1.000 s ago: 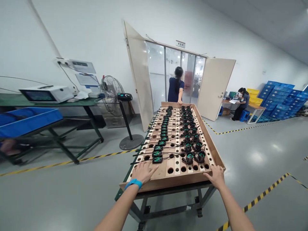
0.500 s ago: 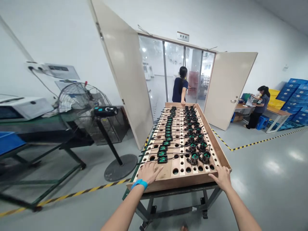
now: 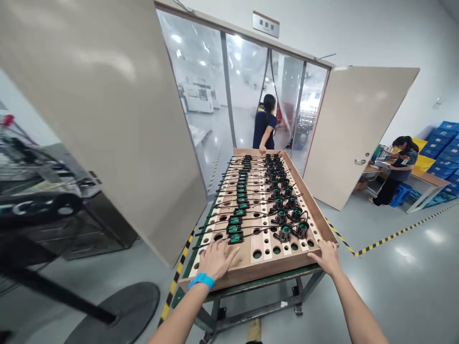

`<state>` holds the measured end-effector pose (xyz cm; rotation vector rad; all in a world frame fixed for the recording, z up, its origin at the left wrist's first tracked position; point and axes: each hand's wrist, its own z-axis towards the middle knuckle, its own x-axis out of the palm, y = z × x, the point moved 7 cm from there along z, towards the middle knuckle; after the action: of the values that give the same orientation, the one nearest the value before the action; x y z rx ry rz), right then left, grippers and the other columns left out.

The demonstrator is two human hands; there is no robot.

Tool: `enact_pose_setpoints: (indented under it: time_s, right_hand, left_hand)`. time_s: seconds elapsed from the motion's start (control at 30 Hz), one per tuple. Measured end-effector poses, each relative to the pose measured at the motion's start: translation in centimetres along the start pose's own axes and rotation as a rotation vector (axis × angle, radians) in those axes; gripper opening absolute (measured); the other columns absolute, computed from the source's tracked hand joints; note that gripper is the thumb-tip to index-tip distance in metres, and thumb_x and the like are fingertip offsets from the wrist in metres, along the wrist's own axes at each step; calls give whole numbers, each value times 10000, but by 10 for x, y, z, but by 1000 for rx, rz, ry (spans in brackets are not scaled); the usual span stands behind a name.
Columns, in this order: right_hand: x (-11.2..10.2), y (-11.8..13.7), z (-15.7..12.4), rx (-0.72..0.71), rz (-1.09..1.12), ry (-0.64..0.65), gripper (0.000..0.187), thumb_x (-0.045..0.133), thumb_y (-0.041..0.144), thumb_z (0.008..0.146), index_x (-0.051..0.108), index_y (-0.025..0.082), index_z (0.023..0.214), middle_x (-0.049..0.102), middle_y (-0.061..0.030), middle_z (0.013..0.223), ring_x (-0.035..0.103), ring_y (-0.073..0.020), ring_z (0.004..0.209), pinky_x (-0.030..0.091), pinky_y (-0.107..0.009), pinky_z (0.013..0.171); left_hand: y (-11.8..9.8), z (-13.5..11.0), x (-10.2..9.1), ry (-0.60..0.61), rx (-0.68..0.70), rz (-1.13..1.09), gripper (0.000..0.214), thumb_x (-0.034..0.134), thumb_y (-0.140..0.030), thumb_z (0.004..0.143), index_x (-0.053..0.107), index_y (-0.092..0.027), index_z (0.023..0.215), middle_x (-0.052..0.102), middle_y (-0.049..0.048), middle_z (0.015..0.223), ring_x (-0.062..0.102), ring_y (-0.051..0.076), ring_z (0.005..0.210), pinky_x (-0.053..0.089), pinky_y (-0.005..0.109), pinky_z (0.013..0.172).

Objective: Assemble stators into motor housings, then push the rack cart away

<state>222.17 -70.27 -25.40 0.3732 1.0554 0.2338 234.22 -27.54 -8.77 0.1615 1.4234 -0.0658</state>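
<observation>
My left hand (image 3: pixel 215 259), with a blue wristband, lies flat with fingers spread on the near end of a long wooden tray (image 3: pixel 251 270) that rests on a wheeled metal cart (image 3: pixel 247 306). My right hand (image 3: pixel 327 256) is curled over the tray's near right corner rim. The tray's board has rows of round holes and carries several small black parts with green tops (image 3: pixel 286 231) and thin black wires. At the far end a person in a dark blue shirt (image 3: pixel 263 126) has a hand on the tray.
An open beige door leaf (image 3: pixel 107 124) stands close on the left, another (image 3: pixel 353 131) on the right, with clear strip curtains (image 3: pixel 247 95) between. A fan's round base (image 3: pixel 118 310) is low left. A seated person (image 3: pixel 398 167) works at a desk right, by blue crates (image 3: pixel 444 143).
The cart and I have rolled forward toward the doorway; the left door leaf now looms close and the fan has slid off to the left. Both hands keep their places on the tray.
</observation>
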Motion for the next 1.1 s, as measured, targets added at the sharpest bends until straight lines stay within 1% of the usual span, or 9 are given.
enact_pose_setpoints:
  time_s: [0.1, 0.2, 0.33, 0.47, 0.67, 0.83, 0.9, 0.97, 1.1]
  right_hand:
    - [-3, 19, 15, 3, 3, 20, 525, 491, 732, 953, 645, 230, 937, 644, -58, 920, 536, -258, 869, 374, -402, 877]
    - [-1, 23, 25, 5, 6, 33, 511, 478, 710, 968, 646, 229, 926, 643, -64, 922, 537, -263, 877, 365, -405, 879]
    - [14, 6, 24, -9, 14, 37, 528, 509, 730, 944, 646, 221, 923, 642, -64, 919, 527, -256, 865, 351, -393, 870]
    - [27, -13, 21, -27, -3, 19, 523, 493, 711, 962, 652, 213, 934, 640, -70, 910, 522, -250, 859, 336, -388, 862]
    - [33, -8, 38, -46, -56, -33, 558, 480, 729, 959, 664, 203, 933, 649, -92, 925, 529, -267, 862, 343, -395, 861]
    - [50, -14, 53, -48, -87, -44, 530, 476, 700, 975, 667, 205, 960, 647, -91, 900, 532, -280, 873, 342, -400, 856]
    - [54, -19, 61, -56, -95, -39, 510, 460, 669, 996, 660, 200, 974, 645, -92, 906, 530, -274, 871, 337, -402, 868]
    - [54, -21, 71, -66, -100, -35, 491, 457, 651, 1004, 648, 201, 957, 642, -87, 902, 525, -267, 871, 332, -402, 884]
    - [41, -21, 80, -69, -99, -48, 472, 482, 645, 998, 608, 215, 853, 624, -64, 860, 517, -254, 869, 326, -391, 885]
  left_hand:
    - [13, 10, -14, 17, 16, 5, 662, 404, -649, 940, 583, -218, 1409, 505, 147, 1513, 364, 374, 1447, 323, 560, 1150]
    - [16, 17, -15, 33, 34, 13, 648, 385, -634, 954, 583, -214, 1405, 507, 148, 1505, 356, 367, 1451, 316, 541, 1159]
    - [10, 21, 4, 52, 32, 25, 643, 352, -608, 972, 565, -203, 1424, 508, 157, 1500, 345, 367, 1458, 300, 542, 1166]
    - [1, 25, 24, 57, 9, 12, 660, 337, -626, 969, 543, -216, 1443, 527, 163, 1476, 399, 376, 1413, 338, 556, 1126]
    - [2, 46, 26, 58, -10, -25, 660, 413, -669, 929, 594, -242, 1398, 567, 147, 1435, 508, 379, 1315, 418, 533, 1049]
    - [-3, 62, 30, -13, 19, -17, 624, 385, -628, 962, 586, -224, 1394, 554, 141, 1450, 477, 360, 1343, 371, 529, 1099]
    - [-6, 70, 28, -41, 30, -15, 624, 386, -631, 963, 589, -219, 1384, 556, 142, 1443, 467, 355, 1348, 364, 524, 1102]
    - [-7, 76, 22, -65, 38, -16, 630, 396, -649, 957, 595, -224, 1377, 566, 144, 1429, 464, 353, 1348, 359, 518, 1105]
    - [-12, 79, 6, -103, 50, -19, 621, 411, -641, 960, 593, -227, 1385, 570, 145, 1429, 455, 352, 1357, 349, 515, 1119]
